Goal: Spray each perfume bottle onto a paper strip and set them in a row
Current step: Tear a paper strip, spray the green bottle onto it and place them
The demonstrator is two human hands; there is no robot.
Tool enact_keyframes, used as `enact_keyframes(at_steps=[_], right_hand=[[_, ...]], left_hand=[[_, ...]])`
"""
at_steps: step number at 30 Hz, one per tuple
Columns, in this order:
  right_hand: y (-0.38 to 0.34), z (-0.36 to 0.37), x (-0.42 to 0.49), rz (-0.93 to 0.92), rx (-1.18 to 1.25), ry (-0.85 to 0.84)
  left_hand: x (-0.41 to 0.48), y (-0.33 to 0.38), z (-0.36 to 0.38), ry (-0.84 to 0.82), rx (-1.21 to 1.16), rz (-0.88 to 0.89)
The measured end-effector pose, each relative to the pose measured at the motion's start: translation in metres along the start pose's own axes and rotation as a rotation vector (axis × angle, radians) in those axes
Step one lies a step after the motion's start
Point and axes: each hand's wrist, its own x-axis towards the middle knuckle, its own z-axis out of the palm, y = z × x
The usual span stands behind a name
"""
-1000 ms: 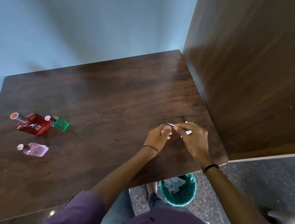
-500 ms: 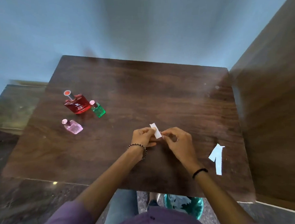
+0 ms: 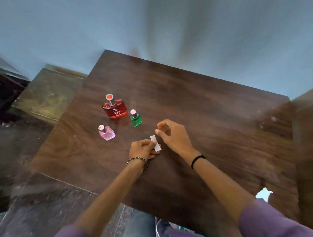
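Three perfume bottles stand on the dark wooden table (image 3: 196, 107): a large red bottle (image 3: 114, 109) at the back, a small green bottle (image 3: 135, 118) to its right, and a small pink bottle (image 3: 107, 132) in front. My left hand (image 3: 143, 149) pinches a short white paper strip (image 3: 155, 142) just right of the pink bottle. My right hand (image 3: 173, 133) hovers beside the strip's upper end, fingers curled and apart, holding nothing. It lies a short way right of the green bottle.
More white paper (image 3: 264, 194) lies near the table's front right edge. A wooden panel (image 3: 309, 147) rises along the right side. A lower wooden surface (image 3: 49, 94) sits to the left, with stone floor (image 3: 39, 204) below and a blue wall behind.
My view has swung left and down, so the bottles sit nearer the centre. My right hand has let go of the strip and lifted toward the green bottle; my left hand keeps it.
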Motion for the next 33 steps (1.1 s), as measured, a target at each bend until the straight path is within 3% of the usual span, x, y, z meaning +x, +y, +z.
enact_keyframes(at_steps=[7,13,18,27,33], right_hand=[[-0.04,0.033,0.061,-0.023,0.077,-0.256],[-0.039,0.045,0.073,-0.08,0.065,-0.255],[-0.026,0.03,0.054,-0.009,0.123,-0.264],[0.023,-0.017,-0.028,0.281,0.698,-0.285],[0.027,-0.038,-0.077,0.316,0.893,-0.208]], left_hand=[[0.007,-0.001,-0.004,0.094,-0.119,0.022],[0.007,-0.004,-0.009,0.022,-0.043,0.069],[0.013,-0.013,-0.012,-0.028,0.017,0.112],[0.002,-0.01,-0.002,-0.06,0.215,0.233],[-0.03,0.009,0.025,-0.209,0.112,0.252]])
